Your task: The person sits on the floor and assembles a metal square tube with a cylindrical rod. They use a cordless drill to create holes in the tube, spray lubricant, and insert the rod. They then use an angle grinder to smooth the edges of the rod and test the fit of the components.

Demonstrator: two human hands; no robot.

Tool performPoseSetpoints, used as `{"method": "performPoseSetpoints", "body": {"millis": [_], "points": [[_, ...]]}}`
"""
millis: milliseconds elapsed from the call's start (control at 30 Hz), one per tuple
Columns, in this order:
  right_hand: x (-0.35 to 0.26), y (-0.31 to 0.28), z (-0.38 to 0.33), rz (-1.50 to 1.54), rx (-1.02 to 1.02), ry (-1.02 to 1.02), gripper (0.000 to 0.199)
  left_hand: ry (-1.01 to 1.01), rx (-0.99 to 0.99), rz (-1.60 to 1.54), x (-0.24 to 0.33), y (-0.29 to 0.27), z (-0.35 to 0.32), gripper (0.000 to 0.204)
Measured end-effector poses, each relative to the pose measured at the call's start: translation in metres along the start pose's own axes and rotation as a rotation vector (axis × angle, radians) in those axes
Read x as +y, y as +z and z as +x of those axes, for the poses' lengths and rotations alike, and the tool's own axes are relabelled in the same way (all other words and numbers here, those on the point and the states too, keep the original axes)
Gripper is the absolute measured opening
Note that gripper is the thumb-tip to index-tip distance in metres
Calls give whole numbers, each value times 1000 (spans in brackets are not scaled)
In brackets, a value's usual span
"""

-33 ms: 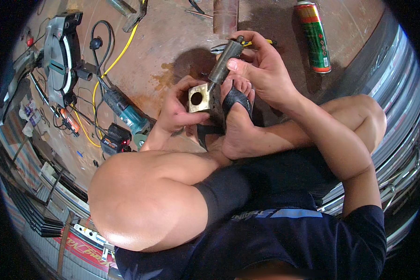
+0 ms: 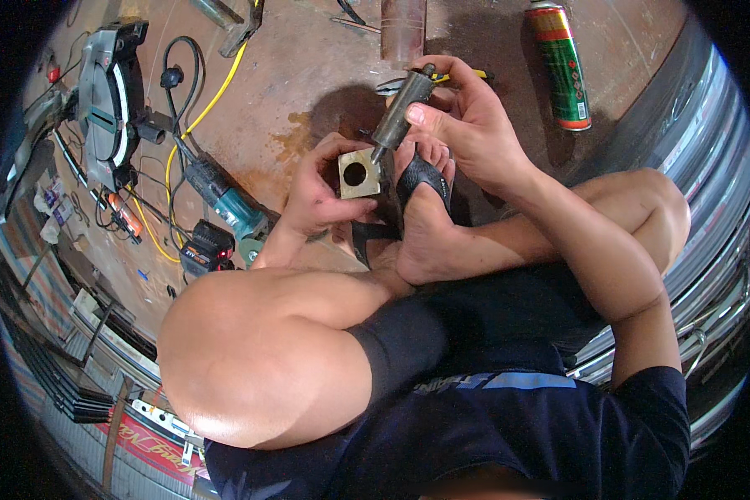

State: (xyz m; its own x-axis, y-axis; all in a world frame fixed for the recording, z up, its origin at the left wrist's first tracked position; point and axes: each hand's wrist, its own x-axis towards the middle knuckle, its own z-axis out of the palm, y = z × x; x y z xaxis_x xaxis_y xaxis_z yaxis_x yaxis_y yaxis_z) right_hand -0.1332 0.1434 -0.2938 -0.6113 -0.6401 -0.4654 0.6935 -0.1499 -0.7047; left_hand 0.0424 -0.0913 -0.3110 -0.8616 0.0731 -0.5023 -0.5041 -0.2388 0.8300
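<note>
Holed block (image 2: 371,180), clasped in left grip (image 2: 318,185), faces my remote view more squarely than moment ago; right grip (image 2: 471,125) grasps cylinder (image 2: 399,108), tip beside block, outside hole (image 2: 355,173).

Your floor (image 2: 308,58) is brown, rusty stain (image 2: 287,137) mid-floor. You've got a spray can (image 2: 562,71) toward its right edge, wrapped tubes (image 2: 712,117) along that edge. Pipe (image 2: 403,29) sits toward the far edge, pliers (image 2: 390,87) just your side of it, partly hidden. Toward your left edge: black machine (image 2: 108,108), teal grinder (image 2: 235,208) inboard, yellow cord (image 2: 240,57) passing between.
</note>
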Motion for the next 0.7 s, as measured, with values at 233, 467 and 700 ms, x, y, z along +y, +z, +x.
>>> {"method": "performPoseSetpoints", "body": {"millis": [233,467,700], "points": [[3,-5,7,-57,-13,14,58,-158,80,40,12,6,13,73],[1,-5,6,-167,-42,10,60,-194,82,-169,2,3,10,72],[0,-2,7,-139,4,11,61,-255,69,-207,5,8,12,78]]}}
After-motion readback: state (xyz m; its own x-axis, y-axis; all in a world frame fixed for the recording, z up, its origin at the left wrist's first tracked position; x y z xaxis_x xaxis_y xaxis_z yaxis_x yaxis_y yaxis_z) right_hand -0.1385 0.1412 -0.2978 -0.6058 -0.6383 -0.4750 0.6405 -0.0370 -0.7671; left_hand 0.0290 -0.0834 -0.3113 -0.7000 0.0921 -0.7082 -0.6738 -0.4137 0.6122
